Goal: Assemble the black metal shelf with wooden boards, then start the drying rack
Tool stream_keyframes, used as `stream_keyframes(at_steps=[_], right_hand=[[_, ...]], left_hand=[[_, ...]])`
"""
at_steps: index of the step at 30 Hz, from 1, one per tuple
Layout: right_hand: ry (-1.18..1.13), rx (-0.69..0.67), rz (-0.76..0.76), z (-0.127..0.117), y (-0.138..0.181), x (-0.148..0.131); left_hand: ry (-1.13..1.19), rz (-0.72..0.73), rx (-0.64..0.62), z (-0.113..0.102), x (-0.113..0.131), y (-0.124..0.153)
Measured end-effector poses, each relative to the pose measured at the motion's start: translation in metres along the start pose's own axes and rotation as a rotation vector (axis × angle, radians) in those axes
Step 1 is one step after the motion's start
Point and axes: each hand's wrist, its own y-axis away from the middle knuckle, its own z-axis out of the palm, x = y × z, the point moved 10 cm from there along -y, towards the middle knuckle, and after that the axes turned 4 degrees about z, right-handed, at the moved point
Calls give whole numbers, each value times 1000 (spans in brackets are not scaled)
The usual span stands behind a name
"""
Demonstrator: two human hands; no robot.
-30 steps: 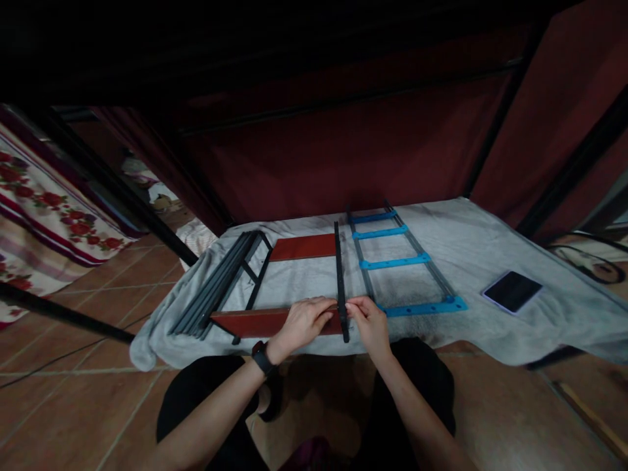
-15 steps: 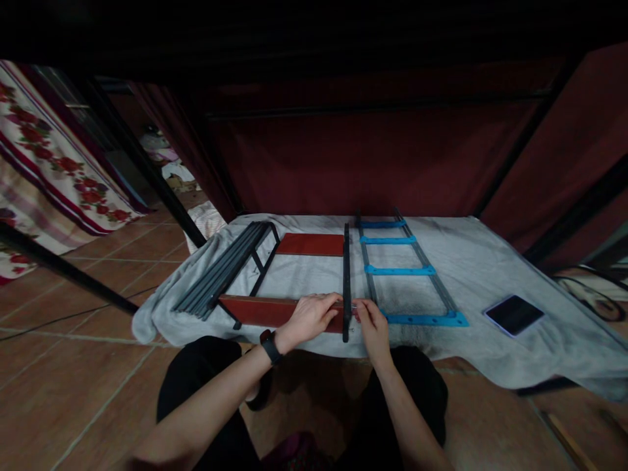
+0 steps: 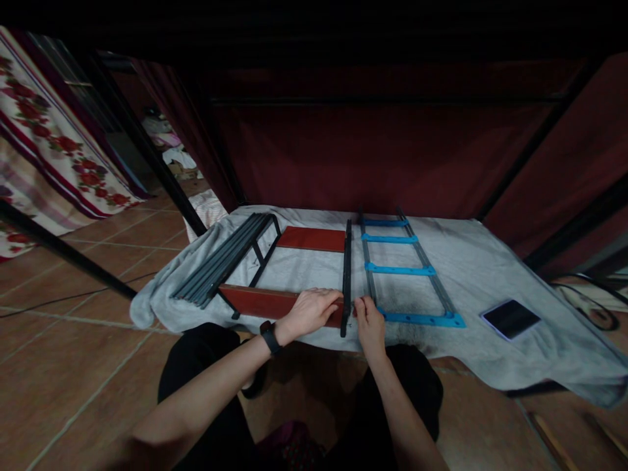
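Observation:
My left hand (image 3: 314, 311), a dark watch at its wrist, grips the front reddish-brown board (image 3: 260, 304) near its right end. That end meets a black metal bar (image 3: 347, 261). Just right of the bar, the fingers of my right hand (image 3: 369, 324) are pinched together against its outer side; whatever lies between them is too small to make out. A second reddish-brown board (image 3: 311, 239) spans the far side of the same frame. On the frame's left is a black metal end piece (image 3: 262, 261) with a slanted brace.
Several grey tubes (image 3: 220, 258) lie bundled at the left of the grey cloth (image 3: 471, 261). Right of my hands rests a ladder-like frame with blue crosspieces (image 3: 400, 269), then a dark-screened tablet or phone (image 3: 510, 318). Dark posts (image 3: 147, 144) and a low overhead beam surround this surface.
My right fingers have closed in tighter beside the black bar, hiding the small metallic bit seen there before. The left hand keeps its hold. The view has shifted slightly.

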Motion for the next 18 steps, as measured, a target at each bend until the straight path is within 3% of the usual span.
stream_keyframes(at_steps=[6, 11, 18], right_hand=[[-118, -17, 59, 1, 4, 6], [-255, -94, 24, 2, 6, 5], [-173, -89, 78, 5, 0, 10]], left_hand=[[0, -6, 7, -2, -1, 0], [-5, -15, -2, -3, 1, 0], [-6, -10, -2, -3, 1, 0]])
